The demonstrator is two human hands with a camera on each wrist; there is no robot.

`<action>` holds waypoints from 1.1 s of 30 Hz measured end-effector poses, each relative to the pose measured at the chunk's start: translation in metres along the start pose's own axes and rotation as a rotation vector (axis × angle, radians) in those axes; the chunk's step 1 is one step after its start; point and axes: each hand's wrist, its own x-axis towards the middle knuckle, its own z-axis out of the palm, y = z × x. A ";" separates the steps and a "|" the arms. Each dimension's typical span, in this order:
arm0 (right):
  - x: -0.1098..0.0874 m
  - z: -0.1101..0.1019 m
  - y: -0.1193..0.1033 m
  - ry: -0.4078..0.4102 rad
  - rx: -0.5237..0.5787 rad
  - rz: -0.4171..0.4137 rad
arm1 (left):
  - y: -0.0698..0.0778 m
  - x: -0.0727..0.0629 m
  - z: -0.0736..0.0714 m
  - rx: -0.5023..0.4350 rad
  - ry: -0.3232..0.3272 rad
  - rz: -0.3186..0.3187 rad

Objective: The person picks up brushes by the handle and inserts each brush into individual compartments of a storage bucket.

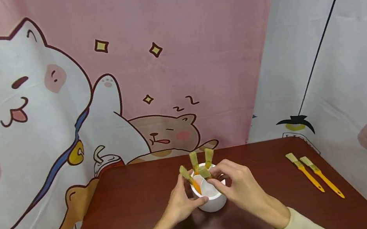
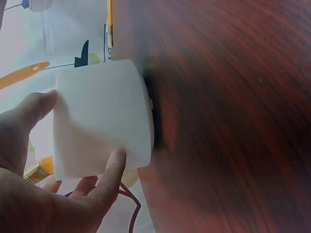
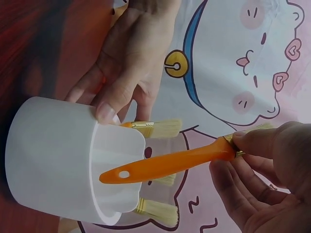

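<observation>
Brush (image 3: pixel 170 164) held near white cup (image 1: pixel 214 205)
The cup is gripped by the left hand (image 1: pixel 179 203); the brush is pinched near its bristles by the right hand (image 1: pixel 243 185).

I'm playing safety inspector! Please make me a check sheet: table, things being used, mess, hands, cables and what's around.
Surface: dark red-brown table
Job's things: white cup with three brushes inside, bristles up; two more brushes lie at the right
Clutter: nothing seen
Hands: left hand grips the cup; right hand pinches a fourth brush near its bristles, handle toward the cup
Cables: nothing seen
Surroundings: cartoon-printed cloth behind the table
</observation>
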 end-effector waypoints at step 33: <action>-0.003 0.023 0.011 -0.074 0.078 -0.062 | 0.000 -0.001 -0.001 -0.033 -0.009 -0.002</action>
